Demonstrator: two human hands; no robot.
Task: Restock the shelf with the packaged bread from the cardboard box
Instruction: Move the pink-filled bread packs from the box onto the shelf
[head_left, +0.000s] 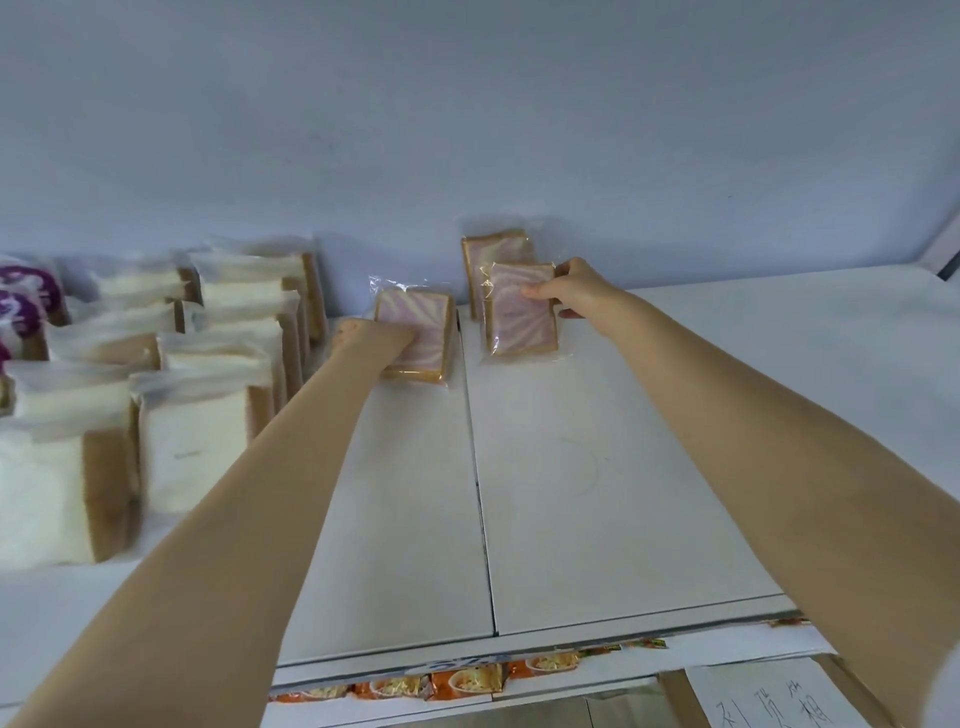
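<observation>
Noodle packets (467, 680) sit under the shelf (597, 493) edge. Farther back, the left hand (397, 338) has its fingers curled on a swirled bread pack (423, 327) beside the white loaves (208, 364) — the right hand (571, 291) pinches a second pack (519, 317) upright, before a third pack (496, 252) at the wall.
</observation>
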